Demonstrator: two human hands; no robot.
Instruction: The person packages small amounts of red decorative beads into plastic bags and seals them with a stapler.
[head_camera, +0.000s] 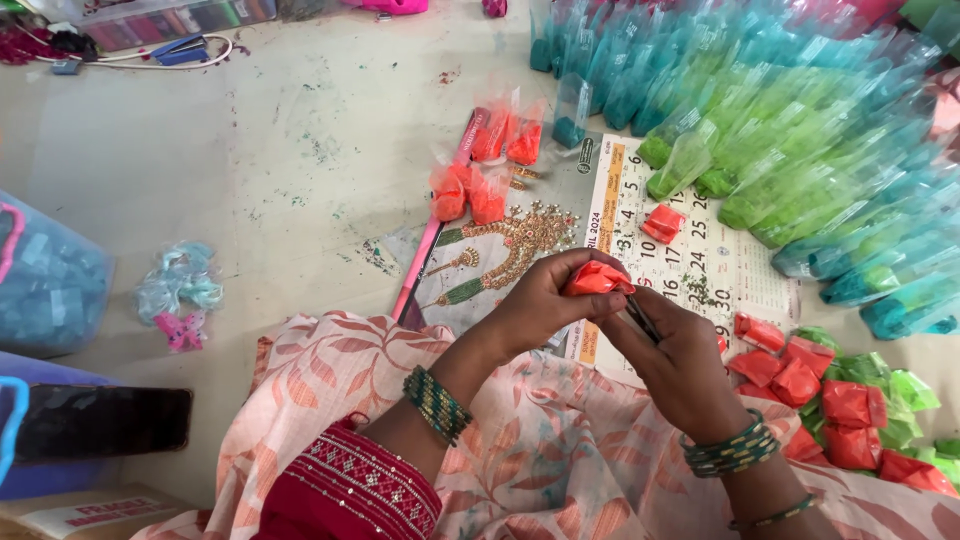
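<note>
Grey floor (250, 150) carries rows of clear pouches (800, 130) filled with teal and green powder at its far right corner. Left hand (540, 305) pinches an orange packet (596, 279) closed above a calendar sheet (690, 250); right hand (680, 355) grips a thin dark tool (641, 320).

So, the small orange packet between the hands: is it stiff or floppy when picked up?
Probably floppy: the orange packet looks crumpled where the left hand pinches it. Likely light, since fingertips alone hold it. Its glossy film may be slippery, so the right hand steadies it.
</note>
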